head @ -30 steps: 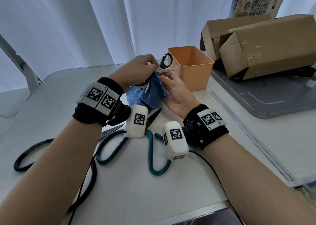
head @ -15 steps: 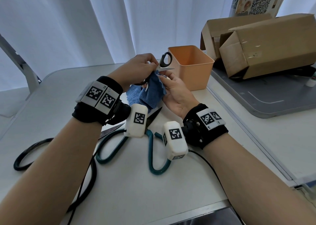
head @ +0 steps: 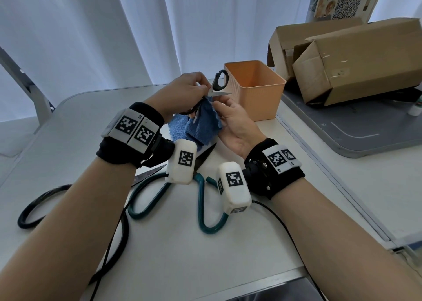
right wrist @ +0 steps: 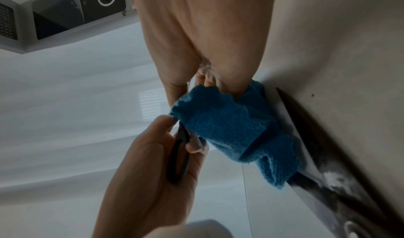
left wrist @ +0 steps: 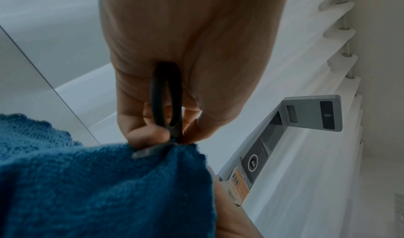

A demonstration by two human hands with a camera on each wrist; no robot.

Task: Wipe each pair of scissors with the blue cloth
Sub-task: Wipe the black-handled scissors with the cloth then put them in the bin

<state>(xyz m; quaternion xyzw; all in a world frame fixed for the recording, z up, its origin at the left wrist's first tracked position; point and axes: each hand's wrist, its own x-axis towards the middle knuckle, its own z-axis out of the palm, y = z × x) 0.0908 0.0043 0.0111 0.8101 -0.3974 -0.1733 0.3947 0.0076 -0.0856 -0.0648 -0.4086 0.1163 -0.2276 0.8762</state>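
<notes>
Table [head: 68,127]: holds two large scissors, teal-handled [head: 203,207] and black-handled [head: 38,211], flat beneath the wrists and near the hands, likely awaiting or past wiping, with an orange bin [head: 258,102] just behind. Cloth [head: 203,124]: blue, pinched by the right hand [head: 235,122] and folded round a blade, apparently to wipe it. Small scissors [head: 217,87]: black handles, blades spread, raised between both hands; left hand [head: 182,92] pinches the lower handle loop, steadying them.
</notes>
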